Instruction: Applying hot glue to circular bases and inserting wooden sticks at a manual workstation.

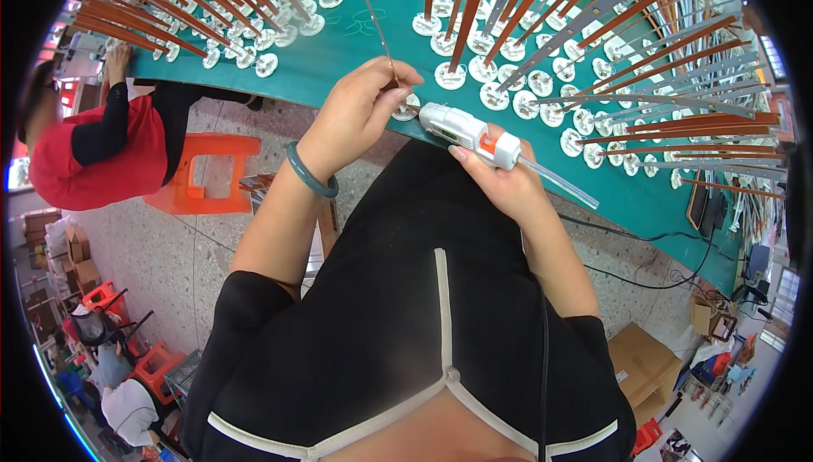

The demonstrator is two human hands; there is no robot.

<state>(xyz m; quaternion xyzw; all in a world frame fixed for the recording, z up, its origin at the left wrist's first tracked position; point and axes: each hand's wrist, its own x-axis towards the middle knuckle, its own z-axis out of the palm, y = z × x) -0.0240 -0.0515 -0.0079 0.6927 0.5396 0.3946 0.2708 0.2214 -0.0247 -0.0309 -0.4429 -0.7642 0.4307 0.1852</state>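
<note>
My left hand [366, 105] pinches a thin upright strip [373, 17] near its lower end. Below the fingers, a round white disc [407, 107] lies at the near edge of the green table, partly covered by my fingertips. My right hand [506, 181] grips a white hot glue gun [461, 128] with orange parts. Its nozzle points left, close beside the disc. A clear glue stick [559, 184] sticks out of the gun's back end. Whether the nozzle touches the disc or strip I cannot tell.
Many white discs with brown and grey strips [471, 17] stand upright on the green table [364, 45], at the right and far left. A black cable [631, 231] runs along the right. A person in red [110, 153] is at the left, by an orange stool [216, 178].
</note>
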